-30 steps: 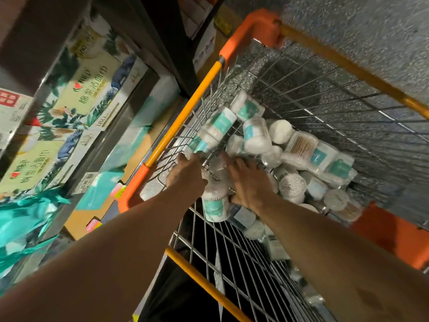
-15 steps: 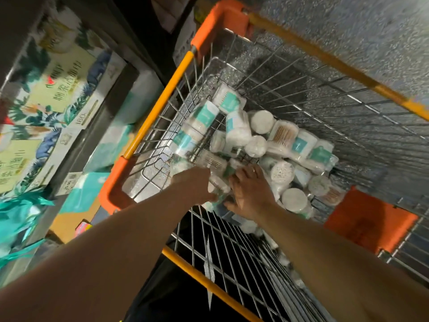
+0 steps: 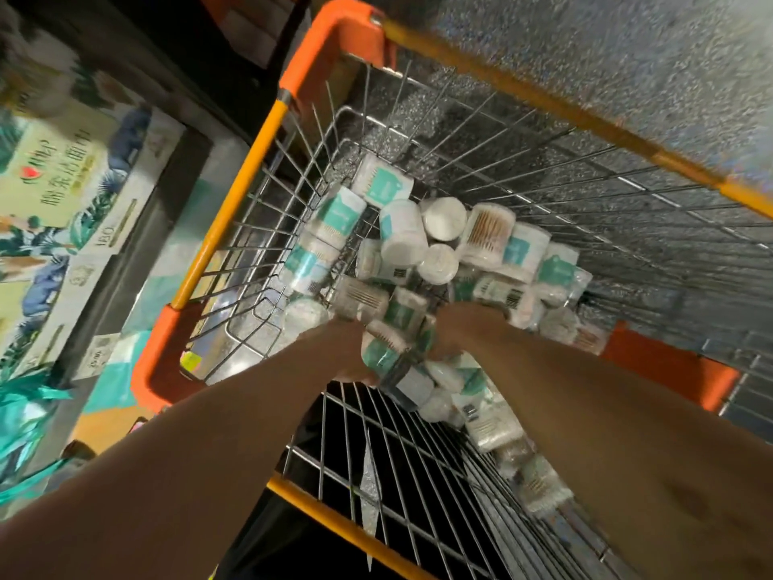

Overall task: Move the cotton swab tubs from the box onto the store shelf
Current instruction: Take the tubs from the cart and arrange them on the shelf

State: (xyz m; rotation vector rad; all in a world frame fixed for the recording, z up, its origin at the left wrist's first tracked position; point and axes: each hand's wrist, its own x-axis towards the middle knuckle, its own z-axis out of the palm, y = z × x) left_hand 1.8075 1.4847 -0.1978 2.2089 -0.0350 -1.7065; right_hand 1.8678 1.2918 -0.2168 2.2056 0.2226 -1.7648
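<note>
Tubs lie heaped in the cart at frame centre. The left hand and right hand flank a cluster there — fingers buried, so I cannot tell their grip. Best squeeze evenly and lift straight — then swing to the shelf at left.

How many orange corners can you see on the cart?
3, on the wire cart: far orange plastic corner, left corner, right corner. A fourth may be hidden.
</note>
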